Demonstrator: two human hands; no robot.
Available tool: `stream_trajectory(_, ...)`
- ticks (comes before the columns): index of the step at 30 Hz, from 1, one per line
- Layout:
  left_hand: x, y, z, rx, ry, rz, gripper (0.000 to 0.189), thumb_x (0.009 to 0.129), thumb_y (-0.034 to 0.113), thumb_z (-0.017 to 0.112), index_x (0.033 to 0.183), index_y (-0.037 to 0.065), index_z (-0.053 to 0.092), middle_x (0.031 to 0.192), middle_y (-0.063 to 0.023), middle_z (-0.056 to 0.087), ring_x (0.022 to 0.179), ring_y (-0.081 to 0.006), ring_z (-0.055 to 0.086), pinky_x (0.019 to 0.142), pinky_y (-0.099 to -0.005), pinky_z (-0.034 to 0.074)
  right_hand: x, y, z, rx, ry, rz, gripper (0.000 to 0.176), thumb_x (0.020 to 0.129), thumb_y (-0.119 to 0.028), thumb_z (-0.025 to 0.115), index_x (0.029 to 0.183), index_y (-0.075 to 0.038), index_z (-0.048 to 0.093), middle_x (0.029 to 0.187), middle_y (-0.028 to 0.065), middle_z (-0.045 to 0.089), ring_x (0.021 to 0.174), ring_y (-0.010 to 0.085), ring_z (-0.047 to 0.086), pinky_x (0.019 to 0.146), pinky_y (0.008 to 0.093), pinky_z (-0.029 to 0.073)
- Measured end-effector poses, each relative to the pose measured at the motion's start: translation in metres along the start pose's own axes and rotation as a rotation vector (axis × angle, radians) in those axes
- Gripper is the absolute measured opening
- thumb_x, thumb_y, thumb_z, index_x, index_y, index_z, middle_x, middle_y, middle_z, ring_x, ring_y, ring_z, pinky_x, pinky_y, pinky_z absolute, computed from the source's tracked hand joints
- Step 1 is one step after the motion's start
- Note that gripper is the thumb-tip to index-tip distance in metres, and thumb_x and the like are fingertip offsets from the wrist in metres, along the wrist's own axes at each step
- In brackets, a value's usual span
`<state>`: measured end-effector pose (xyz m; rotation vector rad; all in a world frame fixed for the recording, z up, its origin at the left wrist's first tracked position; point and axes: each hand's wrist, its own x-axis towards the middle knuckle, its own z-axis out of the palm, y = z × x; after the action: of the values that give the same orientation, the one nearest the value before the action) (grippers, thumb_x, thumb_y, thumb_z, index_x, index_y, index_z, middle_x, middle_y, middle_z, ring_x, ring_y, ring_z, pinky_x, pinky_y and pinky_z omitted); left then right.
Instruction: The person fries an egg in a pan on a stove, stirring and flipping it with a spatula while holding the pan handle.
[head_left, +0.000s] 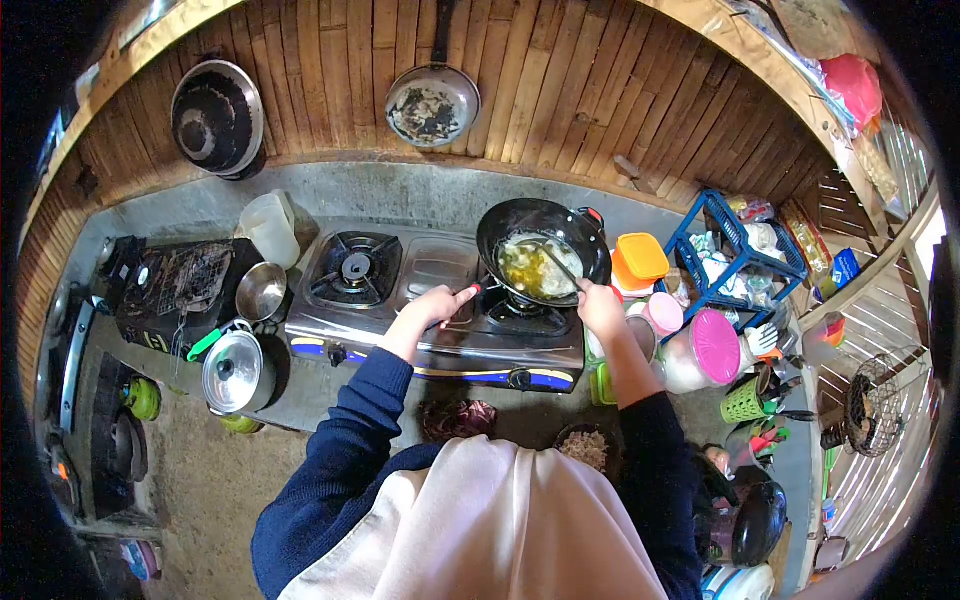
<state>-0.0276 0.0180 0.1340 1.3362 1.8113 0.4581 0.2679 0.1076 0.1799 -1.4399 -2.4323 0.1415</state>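
A black wok (494, 232) stands on the right burner of a two-burner gas stove (440, 352), with yellowish oil and pale food (525, 268) in it. My left hand (441, 306) is closed around the wok's handle, whose red end shows beside my fingers. My right hand (601, 308) grips the handle of a utensil (563, 265) that slants down into the wok. The utensil's far end is hard to make out in the food. On the stove's left side, the burner (356, 266) bears nothing.
A lidded pot (233, 372), a metal bowl (262, 291) and a black grill stove (185, 290) are at the left. Right of the wok stand an orange container (640, 262), a pink-lidded jar (715, 347) and a blue rack (745, 250). A bowl of brown food (585, 447) sits near my body.
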Motion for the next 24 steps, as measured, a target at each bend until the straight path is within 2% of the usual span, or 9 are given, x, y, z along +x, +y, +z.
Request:
stream_trajectory(8, 0.002, -0.002, 0.0, 0.037, -0.004, -0.007, 0.078, 0.082, 0.067, 0.033, 0.052, -0.002, 0.054, 0.049, -0.0121, 0.053, 0.051, -0.0257, 0.056, 0.059, -0.0382, 0.043, 0.003, 0.013, -0.004, -0.012, 0.032, 0.036, 0.03, 0.079, -0.011, 0.048, 0.106, -0.007, 0.06, 0.077, 0.0234, 0.061, 0.075, 0.0365, 0.061, 0.07, 0.0454, 0.049)
stream_trajectory(12, 0.005, -0.003, 0.001, 0.057, -0.015, -0.03, 0.079, 0.082, 0.067, 0.032, 0.051, -0.002, 0.054, 0.048, -0.0124, 0.053, 0.053, -0.0267, 0.056, 0.063, -0.0384, 0.043, -0.002, 0.004, -0.026, -0.026, -0.072, 0.079, 0.03, 0.078, -0.01, 0.05, 0.106, -0.004, 0.059, 0.082, 0.0237, 0.061, 0.078, 0.0357, 0.061, 0.073, 0.0425, 0.049)
stream_trajectory(14, 0.005, -0.004, -0.001, 0.077, -0.032, -0.014, 0.072, 0.085, 0.063, 0.034, 0.072, -0.003, 0.06, 0.047, -0.0073, 0.049, 0.045, -0.021, 0.05, 0.05, -0.0352, 0.039, -0.004, 0.006, -0.03, -0.017, -0.088, 0.084, 0.03, 0.077, -0.009, 0.05, 0.105, -0.004, 0.06, 0.082, 0.0238, 0.061, 0.078, 0.0358, 0.061, 0.072, 0.0423, 0.049)
stream_trajectory(17, 0.003, -0.006, -0.001, 0.053, -0.044, -0.02, 0.072, 0.085, 0.062, 0.035, 0.072, -0.004, 0.06, 0.048, -0.0074, 0.05, 0.046, -0.0211, 0.051, 0.05, -0.0353, 0.039, -0.009, 0.01, -0.037, -0.017, -0.136, 0.032, 0.03, 0.076, -0.008, 0.051, 0.103, -0.004, 0.06, 0.081, 0.0241, 0.06, 0.078, 0.0362, 0.061, 0.071, 0.0423, 0.049)
stream_trajectory(19, 0.001, -0.005, -0.001, 0.037, -0.056, -0.034, 0.072, 0.085, 0.062, 0.035, 0.072, -0.004, 0.061, 0.049, -0.0077, 0.051, 0.046, -0.0211, 0.051, 0.05, -0.0352, 0.039, -0.018, 0.007, -0.043, -0.024, -0.106, 0.017, 0.023, 0.075, -0.007, 0.048, 0.093, -0.001, 0.062, 0.079, 0.0244, 0.06, 0.077, 0.0371, 0.061, 0.072, 0.0436, 0.048)
stream_trajectory(24, -0.004, -0.011, -0.002, 0.041, -0.053, -0.029, 0.073, 0.084, 0.063, 0.037, 0.067, -0.004, 0.06, 0.05, -0.0088, 0.053, 0.044, -0.0206, 0.051, 0.048, -0.0343, 0.038, -0.035, 0.009, -0.058, -0.064, -0.157, -0.012, 0.019, 0.074, -0.008, 0.052, 0.09, -0.001, 0.061, 0.075, 0.0236, 0.059, 0.075, 0.0375, 0.06, 0.068, 0.0441, 0.047)
